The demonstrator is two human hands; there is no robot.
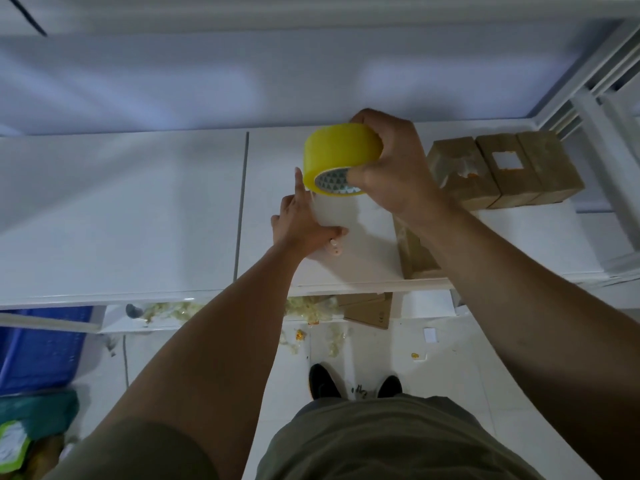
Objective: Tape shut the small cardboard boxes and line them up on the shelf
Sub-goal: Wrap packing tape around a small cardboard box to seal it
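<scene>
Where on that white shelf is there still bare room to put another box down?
Widest: the whole shelf panel left of the dark seam. Also a strip in front of the three lined-up boxes. Crowded in the middle: the right hand holds the tape roll, the left hand pinches its strip, and a box lies under the right forearm.

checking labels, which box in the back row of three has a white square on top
The middle box: a white square sits on its top. The left box shows a ragged torn patch instead, and the right box shows no such mark.
</scene>
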